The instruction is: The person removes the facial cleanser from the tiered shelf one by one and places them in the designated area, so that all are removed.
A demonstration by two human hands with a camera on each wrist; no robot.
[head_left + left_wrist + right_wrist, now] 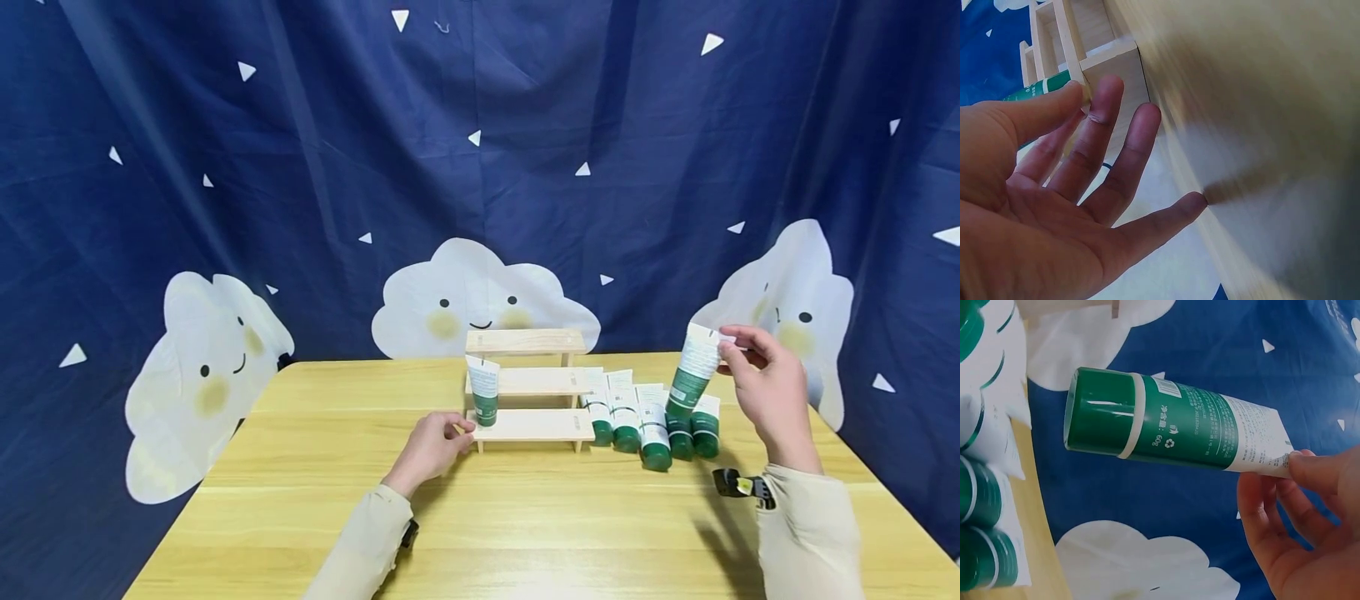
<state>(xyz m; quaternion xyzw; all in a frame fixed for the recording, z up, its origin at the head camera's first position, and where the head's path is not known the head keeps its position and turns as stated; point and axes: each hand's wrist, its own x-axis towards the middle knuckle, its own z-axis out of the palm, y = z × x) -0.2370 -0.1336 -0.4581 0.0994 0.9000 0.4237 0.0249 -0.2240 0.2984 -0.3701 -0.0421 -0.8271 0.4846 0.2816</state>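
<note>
My right hand (776,404) pinches a green-and-white squeeze tube (692,375) by its flat white end, thumb against fingers. The tube hangs tilted, cap down, above several similar tubes (624,412) lying at the right of a three-tier wooden display stand (536,425). In the right wrist view, printed text and a barcode face the camera on the held tube (1185,425). At the stand's left end, my left hand (431,450) grips the lowest step's edge between thumb and index finger, its other fingers spread. Another tube (485,393) stands cap down on that lowest step, at the left.
The stand and the tubes are on a light wooden table (525,525). Behind it hangs a dark blue curtain (480,192) with white clouds and triangles. A black wrist camera (738,484) sits at the right cuff.
</note>
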